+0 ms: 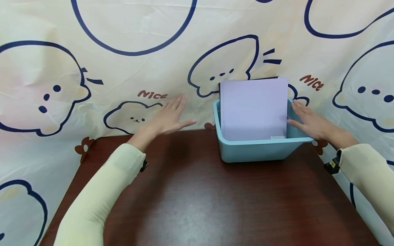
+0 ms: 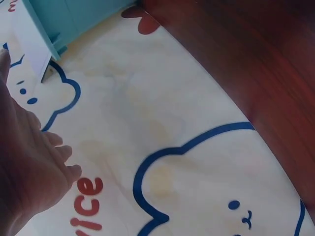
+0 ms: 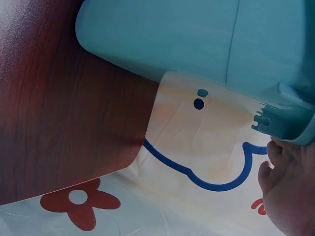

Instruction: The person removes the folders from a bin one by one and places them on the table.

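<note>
A light blue plastic bin (image 1: 258, 151) stands at the back right of the table. Upright inside it are pale lavender sheets or a flat folder (image 1: 253, 109), with a dark-edged flat thing showing behind. My right hand (image 1: 314, 123) is at the bin's right end, fingers straight, right at the rim; the right wrist view shows this hand (image 3: 293, 189) beside the bin's outer wall (image 3: 162, 39). To the left of the bin, my left hand (image 1: 169, 118) is held out over the back of the table, fingers extended, holding nothing. In the left wrist view, the left hand (image 2: 34, 167) is apart from the bin (image 2: 81, 17).
A dark reddish-brown wooden table (image 1: 191, 198) spreads in front of the bin. Behind and along its sides hangs a pale cloth (image 1: 129, 78) with blue cartoon outlines, its lower edge meeting the back of the tabletop.
</note>
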`<state>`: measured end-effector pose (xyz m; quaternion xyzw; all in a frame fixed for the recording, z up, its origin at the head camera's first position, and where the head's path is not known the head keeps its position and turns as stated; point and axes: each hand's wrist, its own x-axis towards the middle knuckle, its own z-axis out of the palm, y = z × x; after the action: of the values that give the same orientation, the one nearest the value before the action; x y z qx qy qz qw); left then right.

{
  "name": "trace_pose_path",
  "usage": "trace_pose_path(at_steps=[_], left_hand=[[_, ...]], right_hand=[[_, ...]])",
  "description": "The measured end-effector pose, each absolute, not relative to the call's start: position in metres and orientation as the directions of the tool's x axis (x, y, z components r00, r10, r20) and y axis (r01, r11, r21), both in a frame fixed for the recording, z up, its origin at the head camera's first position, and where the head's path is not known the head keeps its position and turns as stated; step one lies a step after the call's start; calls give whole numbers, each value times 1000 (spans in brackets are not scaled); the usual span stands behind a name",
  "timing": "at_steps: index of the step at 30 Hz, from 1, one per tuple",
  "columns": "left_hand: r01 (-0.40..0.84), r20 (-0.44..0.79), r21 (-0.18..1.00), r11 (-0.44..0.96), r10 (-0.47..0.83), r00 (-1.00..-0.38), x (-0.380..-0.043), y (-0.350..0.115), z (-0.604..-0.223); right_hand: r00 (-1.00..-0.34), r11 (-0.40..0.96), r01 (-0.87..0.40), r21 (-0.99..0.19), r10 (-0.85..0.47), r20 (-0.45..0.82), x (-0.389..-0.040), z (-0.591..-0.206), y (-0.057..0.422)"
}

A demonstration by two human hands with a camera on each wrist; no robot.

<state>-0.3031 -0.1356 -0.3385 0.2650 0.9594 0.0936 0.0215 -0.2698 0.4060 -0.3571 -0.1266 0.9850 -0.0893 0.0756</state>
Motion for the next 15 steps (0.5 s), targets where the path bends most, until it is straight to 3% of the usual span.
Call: trace_pose_path(at_steps=[15], left_hand=[[531, 39, 217, 819, 536, -843, -318, -91, -343]], right_hand=[[-957, 947, -238, -214, -266, -118, -271, -361, 410]])
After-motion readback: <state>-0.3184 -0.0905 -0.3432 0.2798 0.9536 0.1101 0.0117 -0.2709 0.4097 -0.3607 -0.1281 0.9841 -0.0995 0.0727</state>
